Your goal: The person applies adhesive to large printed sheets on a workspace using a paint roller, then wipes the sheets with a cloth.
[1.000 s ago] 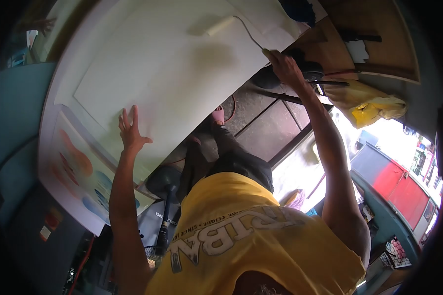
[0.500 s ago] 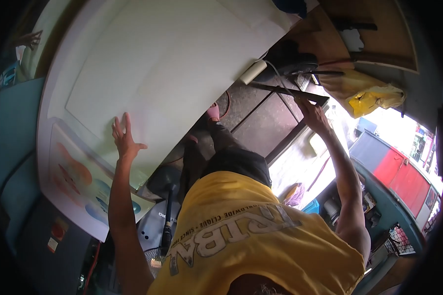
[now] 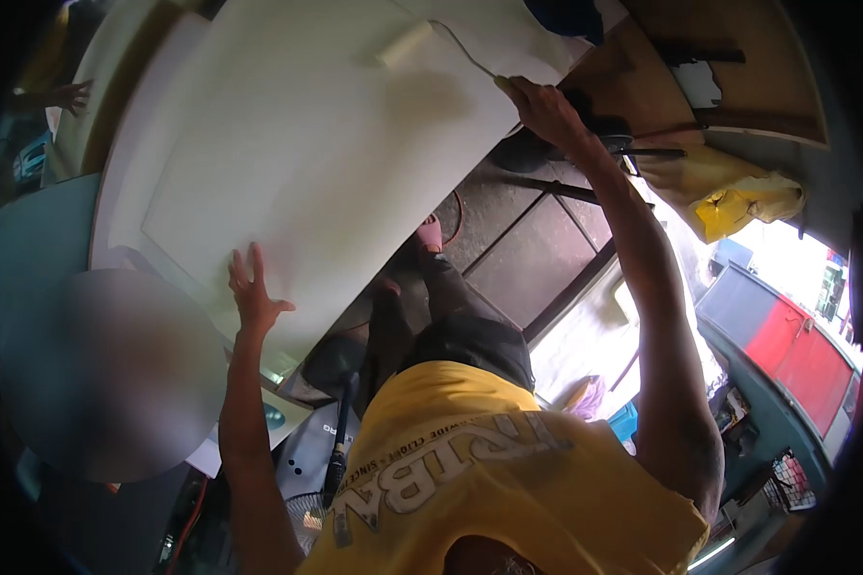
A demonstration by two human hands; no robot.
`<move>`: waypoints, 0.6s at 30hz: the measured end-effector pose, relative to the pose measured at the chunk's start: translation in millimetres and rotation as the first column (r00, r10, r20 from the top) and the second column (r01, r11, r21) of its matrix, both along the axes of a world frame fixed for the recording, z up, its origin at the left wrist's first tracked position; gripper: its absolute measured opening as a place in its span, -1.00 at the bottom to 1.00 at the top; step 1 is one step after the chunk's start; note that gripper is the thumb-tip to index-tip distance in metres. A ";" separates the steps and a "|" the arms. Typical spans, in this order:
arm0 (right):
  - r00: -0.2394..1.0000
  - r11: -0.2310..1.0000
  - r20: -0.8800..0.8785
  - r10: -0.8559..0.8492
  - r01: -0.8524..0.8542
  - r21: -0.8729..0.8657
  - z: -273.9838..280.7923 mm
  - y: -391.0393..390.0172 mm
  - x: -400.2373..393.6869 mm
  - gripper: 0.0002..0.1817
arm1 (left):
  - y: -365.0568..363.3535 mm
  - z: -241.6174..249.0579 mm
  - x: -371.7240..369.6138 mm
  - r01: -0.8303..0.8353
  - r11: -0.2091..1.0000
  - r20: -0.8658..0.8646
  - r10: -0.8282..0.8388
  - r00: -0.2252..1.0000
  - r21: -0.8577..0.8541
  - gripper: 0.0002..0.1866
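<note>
A large pale sheet (image 3: 288,144) spreads across the work surface before me. My left hand (image 3: 255,299) lies on its near left part, fingers spread and holding nothing. My right hand (image 3: 545,113) is closed around the handle of a paint roller (image 3: 408,44) at the sheet's right edge. The cream roller head is over the sheet's far part, touching or very near it; a thin bent wire joins it to the handle. A soft shadow falls on the sheet below the roller.
A dark metal frame (image 3: 571,307) stands beside my legs on the right. Yellow plastic bags (image 3: 738,206) hang at the right, above a red and grey cabinet (image 3: 786,335). A fan (image 3: 309,508) is near my left arm. Dark blue cloth (image 3: 566,17) lies at the far edge.
My right hand has lifted from beside the dark frame and carried the roller up and left over the sheet. My left hand stays spread on the sheet.
</note>
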State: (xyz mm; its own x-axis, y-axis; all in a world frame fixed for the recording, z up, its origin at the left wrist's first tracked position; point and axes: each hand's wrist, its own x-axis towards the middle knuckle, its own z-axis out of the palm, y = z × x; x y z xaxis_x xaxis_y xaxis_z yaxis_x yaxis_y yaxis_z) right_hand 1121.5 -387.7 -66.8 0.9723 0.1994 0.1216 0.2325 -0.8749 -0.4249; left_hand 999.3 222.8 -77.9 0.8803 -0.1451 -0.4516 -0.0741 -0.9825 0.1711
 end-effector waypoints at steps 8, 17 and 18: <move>0.955 0.987 -0.250 -0.160 0.147 -0.069 10.5 -56.3 -113.7 -0.75 | -0.2 1.9 -0.1 -0.031 0.999 -0.027 0.030 0.999 -0.031 0.64; 0.975 0.991 -0.199 -0.104 0.118 0.060 42.7 -93.5 -184.2 -0.72 | -2.3 0.0 0.3 -0.067 0.998 -0.044 0.066 0.997 -0.009 0.64; 0.974 0.989 -0.193 -0.121 0.135 0.060 47.0 -79.5 -160.8 -0.72 | -2.7 0.4 -0.3 -0.063 0.998 -0.046 0.063 0.997 -0.007 0.64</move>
State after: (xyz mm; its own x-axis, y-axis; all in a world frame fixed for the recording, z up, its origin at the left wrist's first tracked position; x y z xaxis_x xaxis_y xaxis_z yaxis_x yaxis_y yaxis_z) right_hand 960.7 -467.2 -19.8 0.9960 0.0691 -0.0569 0.0301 -0.8573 -0.5139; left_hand 998.9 220.1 -77.6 0.8664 -0.0941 -0.4904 -0.0044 -0.9835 0.1810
